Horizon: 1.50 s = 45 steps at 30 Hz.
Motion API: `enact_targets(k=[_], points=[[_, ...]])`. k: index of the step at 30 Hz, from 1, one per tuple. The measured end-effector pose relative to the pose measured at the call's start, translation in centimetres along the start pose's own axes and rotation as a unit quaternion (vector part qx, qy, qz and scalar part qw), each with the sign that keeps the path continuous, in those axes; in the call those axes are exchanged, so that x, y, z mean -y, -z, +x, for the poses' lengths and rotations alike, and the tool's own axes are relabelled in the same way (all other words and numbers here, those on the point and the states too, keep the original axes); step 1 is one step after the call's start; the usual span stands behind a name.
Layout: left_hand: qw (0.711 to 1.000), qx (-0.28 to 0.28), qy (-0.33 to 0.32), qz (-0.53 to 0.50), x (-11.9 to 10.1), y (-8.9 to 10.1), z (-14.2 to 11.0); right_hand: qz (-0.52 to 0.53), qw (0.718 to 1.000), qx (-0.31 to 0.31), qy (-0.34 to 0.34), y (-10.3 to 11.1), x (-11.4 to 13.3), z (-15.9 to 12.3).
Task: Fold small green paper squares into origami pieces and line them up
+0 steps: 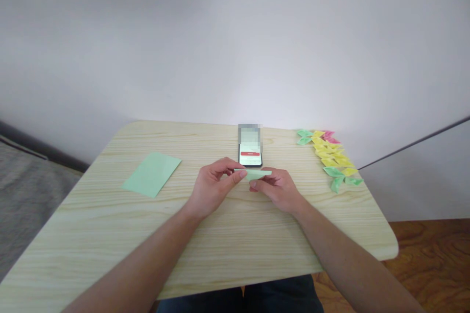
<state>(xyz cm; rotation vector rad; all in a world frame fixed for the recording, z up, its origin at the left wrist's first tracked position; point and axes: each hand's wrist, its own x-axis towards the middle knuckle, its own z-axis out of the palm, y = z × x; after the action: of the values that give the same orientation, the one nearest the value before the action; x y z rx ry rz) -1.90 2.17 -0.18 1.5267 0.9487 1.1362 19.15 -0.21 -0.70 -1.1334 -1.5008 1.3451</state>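
Note:
Between my two hands, just above the table and in front of the phone, is a small folded piece of green paper point(254, 174). My left hand point(216, 183) pinches its left end between thumb and fingers. At the right end, my right hand point(276, 187) grips it, with the thumb below and the fingers partly hidden behind. The paper's long upper edge runs nearly level. A flat sheet of green paper point(152, 174) lies on the table to the left of my left hand, touched by neither hand.
A phone point(250, 149) with a lit screen leans or lies at the table's back edge, by the wall. On the right, several folded paper pieces in yellow point(328, 149), green point(336, 173) and pink point(330, 136) form a row. The wooden table point(235, 249) has rounded corners.

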Motion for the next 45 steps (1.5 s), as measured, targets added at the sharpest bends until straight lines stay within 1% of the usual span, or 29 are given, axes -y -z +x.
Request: enact_targets(k=[4,6,7,8,10,12,15,18,23,28,31,34,36,39,45], points=[[0.999,0.027,-0.017,0.038,-0.3,-0.1,0.0,-0.047,0.999,0.001,0.011,-0.2,-0.2,0.0],[0.998,0.018,-0.028,0.056,-0.3,-0.2,-0.1,-0.069,0.997,-0.023,0.022,-0.2,-0.3,0.1],[0.997,0.010,-0.034,0.067,-0.3,-0.2,-0.2,-0.080,0.995,-0.049,0.035,-0.2,-0.4,0.1],[0.996,0.001,-0.041,0.080,-0.3,-0.3,-0.2,-0.093,0.991,-0.082,0.057,-0.1,-0.3,0.2],[0.992,-0.016,-0.057,0.110,-0.2,-0.4,-0.3,-0.131,0.973,-0.149,0.120,0.0,-0.2,0.2],[0.987,-0.025,-0.076,0.137,-0.1,-0.6,-0.4,-0.176,0.949,-0.185,0.187,0.0,0.0,0.3],[0.982,-0.019,-0.095,0.160,-0.1,-0.8,-0.5,-0.214,0.926,-0.187,0.250,-0.1,0.4,0.2],[0.981,-0.008,-0.104,0.165,-0.1,-0.8,-0.6,-0.224,0.918,-0.182,0.272,-0.4,0.5,0.0],[0.981,-0.006,-0.091,0.172,-0.3,-0.9,-0.6,-0.234,0.915,-0.185,0.273,-0.5,0.6,-0.1],[0.983,-0.016,-0.078,0.167,-0.1,-0.8,-0.7,-0.232,0.920,-0.176,0.263,-0.4,0.6,-0.1],[0.990,-0.020,-0.043,0.134,0.2,-1.0,-0.8,-0.228,0.925,-0.172,0.250,-0.4,0.6,-0.1],[0.996,-0.008,-0.006,0.089,0.2,-1.2,-0.9,-0.226,0.932,-0.160,0.235,-0.3,0.7,0.0],[0.997,0.001,0.002,0.080,0.1,-1.3,-0.8,-0.221,0.937,-0.152,0.225,-0.3,0.8,0.0],[0.995,0.007,0.002,0.098,-0.2,-1.2,-0.7,-0.210,0.942,-0.147,0.216,-0.3,0.9,0.0],[0.992,0.050,0.003,0.114,0.3,-1.0,-0.6,-0.195,0.954,-0.135,0.182,-0.3,1.0,-0.2]])
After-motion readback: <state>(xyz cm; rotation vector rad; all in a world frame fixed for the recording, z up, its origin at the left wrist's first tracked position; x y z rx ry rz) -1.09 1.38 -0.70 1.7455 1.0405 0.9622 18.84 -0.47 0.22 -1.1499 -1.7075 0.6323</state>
